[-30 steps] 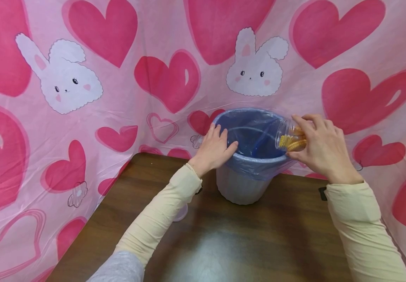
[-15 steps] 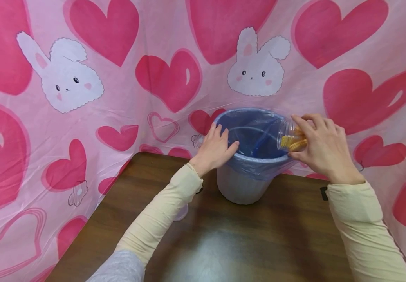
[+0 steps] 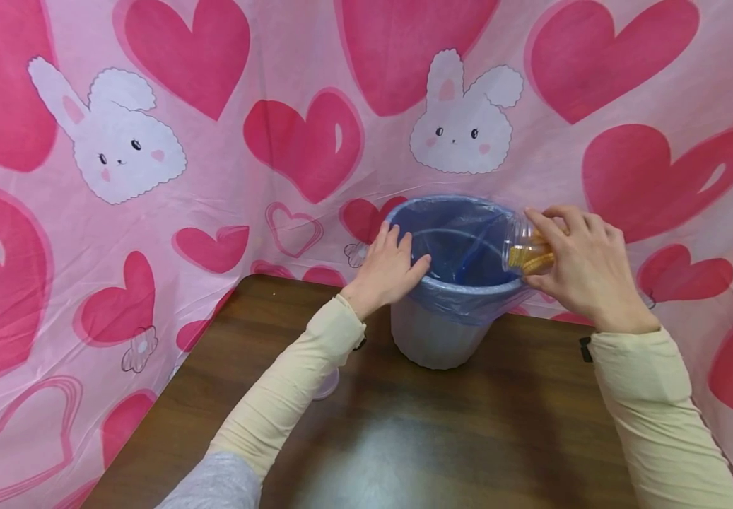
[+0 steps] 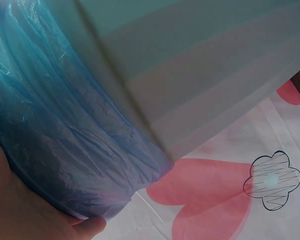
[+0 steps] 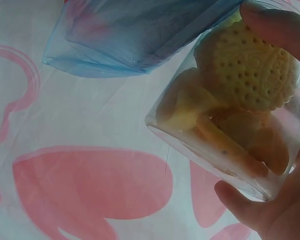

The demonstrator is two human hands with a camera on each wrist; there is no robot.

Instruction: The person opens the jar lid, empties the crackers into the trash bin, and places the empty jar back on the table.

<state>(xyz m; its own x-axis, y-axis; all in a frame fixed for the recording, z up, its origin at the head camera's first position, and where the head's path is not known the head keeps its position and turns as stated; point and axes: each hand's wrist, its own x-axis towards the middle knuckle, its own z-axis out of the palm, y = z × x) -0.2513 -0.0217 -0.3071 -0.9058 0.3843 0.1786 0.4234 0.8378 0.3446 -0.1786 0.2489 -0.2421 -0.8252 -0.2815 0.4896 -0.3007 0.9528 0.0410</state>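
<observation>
Pink cloth printed with hearts and rabbits (image 3: 461, 120) hangs behind and to both sides of a dark wooden table (image 3: 442, 438); a grey bin (image 3: 432, 339) lined with a blue plastic bag (image 3: 461, 247) stands at the table's far edge, close to the cloth.

Left hand (image 3: 386, 272) rests on the bin's left rim, fingers fairly straight and laid over the bag's folded edge, thumb inside the rim — a steadying hold, not a clench. The left wrist view shows only the palm against the crinkled bag.

Right hand (image 3: 585, 272) grips a clear plastic jar (image 3: 524, 247) of round biscuits (image 5: 247, 67), fingers curled round its body. The jar lies tilted nearly on its side, mouth pointing left over the bin's right rim.

Risks, as judged from this position:
- The jar mouth sits right at the rim rather than over the bin's middle — biscuits sliding out could strike the edge and land on the table or against the cloth.
- Biscuits look wedged together in the right wrist view; a hard shake could release them in a clump.
- The bag's folded edge is loose; pressure from the left hand could drag it down into the bin.
- The bin is light-looking and could tip if pushed.
</observation>
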